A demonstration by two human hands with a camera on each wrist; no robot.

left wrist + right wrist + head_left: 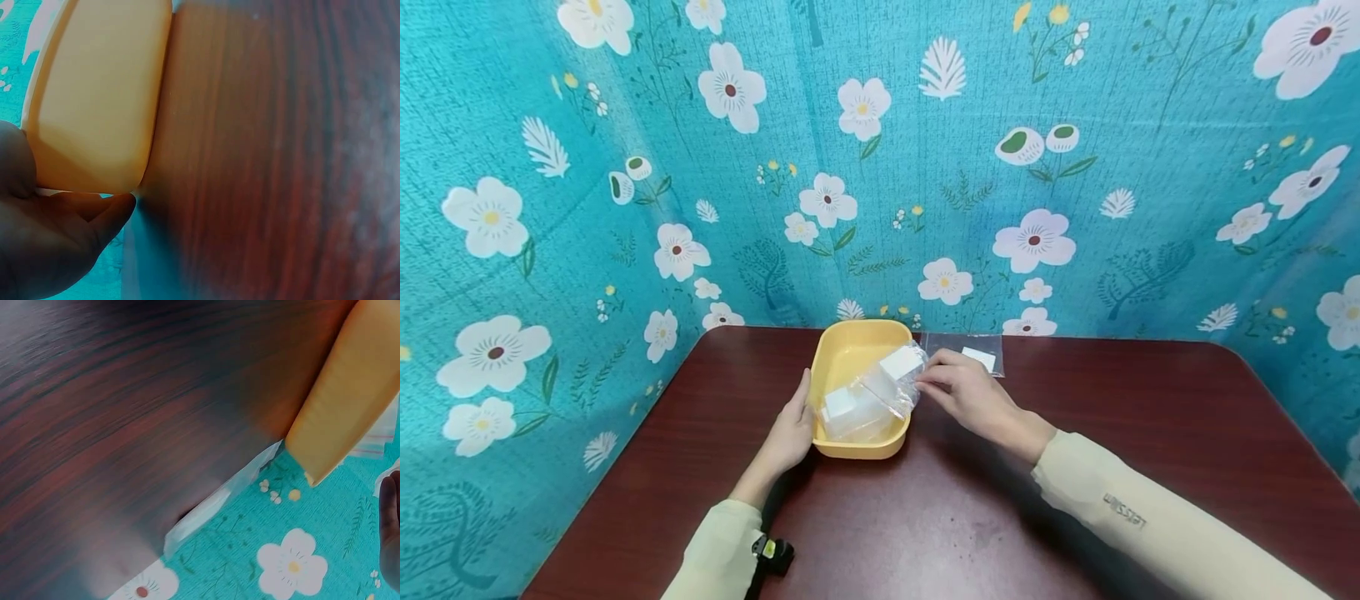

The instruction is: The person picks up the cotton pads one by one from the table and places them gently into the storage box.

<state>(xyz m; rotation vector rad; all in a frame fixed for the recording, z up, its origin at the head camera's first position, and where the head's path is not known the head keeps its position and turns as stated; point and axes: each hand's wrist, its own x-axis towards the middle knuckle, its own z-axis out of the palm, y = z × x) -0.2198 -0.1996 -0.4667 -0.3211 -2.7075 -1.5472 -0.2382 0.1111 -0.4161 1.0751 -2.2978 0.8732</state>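
A yellow plastic basin stands on the table, partly filled with clear plastic bags that hold white pieces. Along its left side my left hand holds the wall; in the left wrist view the thumb is up at the rim and the other fingers lie lower against the basin. Over the basin's right rim, my right hand pinches the edge of a clear plastic bag with a white block inside. Only part of this hand shows at the edge of the right wrist view.
Behind the right hand, another clear plastic bag with a white piece lies at the table's back edge. The dark red wooden table meets a blue flowered curtain at the back and left.
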